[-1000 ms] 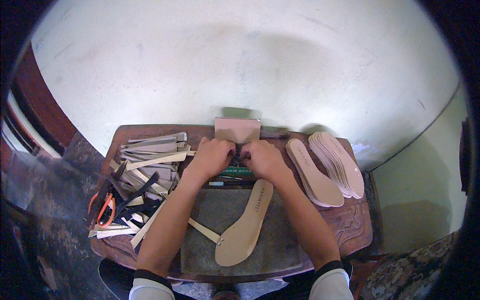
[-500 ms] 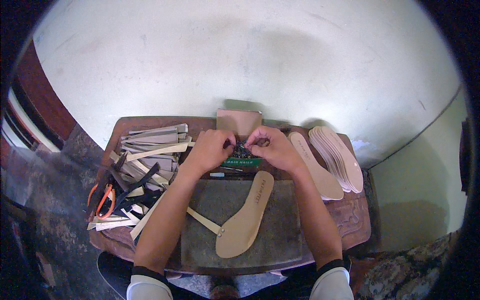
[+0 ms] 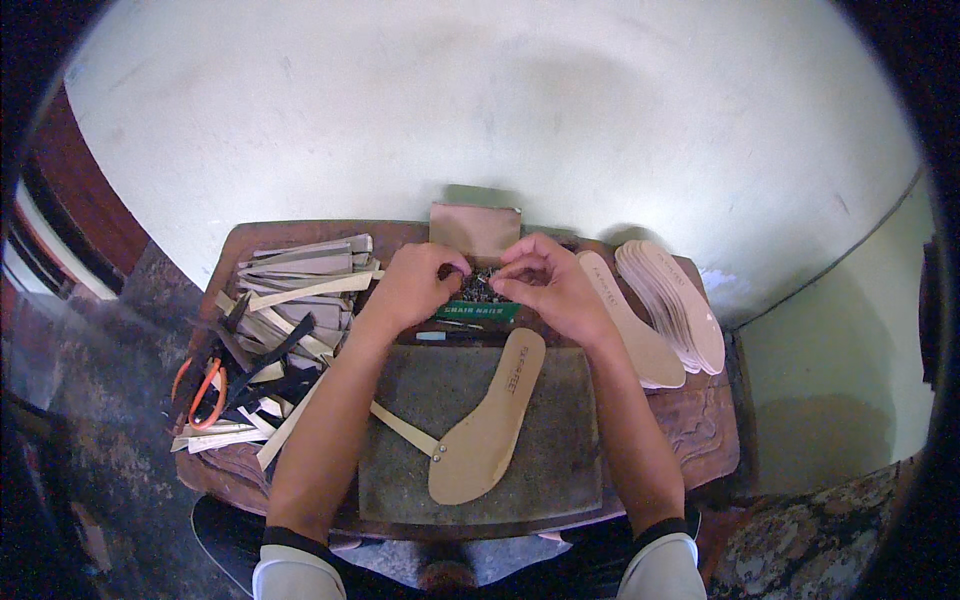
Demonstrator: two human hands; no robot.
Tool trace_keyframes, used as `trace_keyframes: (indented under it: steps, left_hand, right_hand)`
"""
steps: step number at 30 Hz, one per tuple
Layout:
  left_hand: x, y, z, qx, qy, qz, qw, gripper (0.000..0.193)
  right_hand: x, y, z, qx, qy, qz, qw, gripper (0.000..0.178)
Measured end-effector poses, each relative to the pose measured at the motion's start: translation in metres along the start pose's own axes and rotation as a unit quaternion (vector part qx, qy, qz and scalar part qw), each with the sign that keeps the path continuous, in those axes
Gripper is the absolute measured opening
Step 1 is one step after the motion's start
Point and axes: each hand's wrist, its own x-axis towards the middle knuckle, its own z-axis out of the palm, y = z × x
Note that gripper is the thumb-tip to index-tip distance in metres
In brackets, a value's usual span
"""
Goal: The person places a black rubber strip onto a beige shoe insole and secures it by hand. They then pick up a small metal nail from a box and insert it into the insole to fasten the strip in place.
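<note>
Both hands are at an open cardboard nail box with a green front (image 3: pixel 478 310), full of small dark nails (image 3: pixel 482 287). At its left side, my left hand (image 3: pixel 425 285) is closed, thumb and fingertips pinched together over the nails. From the right, my right hand (image 3: pixel 550 288) pinches with thumb and forefinger just above them. Whatever sits in either pinch is too small to make out. Below, between my forearms, a tan insole (image 3: pixel 485 425) lies on a dark square board (image 3: pixel 550 470). A pale strap (image 3: pixel 405 428) is fixed to its left edge by two metal nail heads.
On the left lie stacked grey-beige strips (image 3: pixel 310 262), black strips (image 3: pixel 285 355) and orange-handled scissors (image 3: pixel 208 395). A stack of insoles (image 3: pixel 675 300) and a separate insole (image 3: pixel 630 325) rest at the right. A pale blue-tipped tool (image 3: pixel 432 337) lies before the box. The wall (image 3: pixel 480 110) stands behind the wooden table (image 3: pixel 690 440).
The whole view has shifted slightly, so the table sits higher in the picture. My hands stay at the nail box; the right fingers have moved a little. The insole and strap have not visibly moved.
</note>
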Motion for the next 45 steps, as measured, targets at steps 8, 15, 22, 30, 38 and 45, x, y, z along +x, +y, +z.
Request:
trace_keyframes:
  steps: [8,15,22,30,38,45]
  left_hand:
    - [-0.001,-0.001,0.003,-0.030,0.037,-0.005,0.999,0.016]
    - [-0.005,0.011,-0.001,-0.128,0.040,-0.048,0.990,0.018]
    - [-0.010,0.004,0.000,-0.147,0.043,-0.049,0.987,0.018]
    - [-0.015,0.020,-0.002,-0.136,0.045,-0.029,0.989,0.021]
    - [-0.108,0.058,-0.012,-0.116,-0.033,0.001,0.993,0.022]
    - [-0.172,0.079,-0.004,-0.211,-0.002,-0.128,0.969,0.018]
  right_hand:
    - [-0.002,0.013,0.002,-0.115,0.040,-0.007,0.992,0.013]
    - [-0.002,0.016,0.012,-0.178,0.062,0.008,0.982,0.018]
    - [-0.004,0.012,0.015,-0.202,0.064,0.009,0.977,0.019]
    - [-0.010,0.014,0.016,-0.194,0.075,-0.037,0.977,0.017]
    - [-0.083,-0.027,0.040,-0.207,-0.048,0.000,0.977,0.017]
    - [-0.129,-0.035,0.083,-0.164,-0.084,0.009,0.983,0.016]
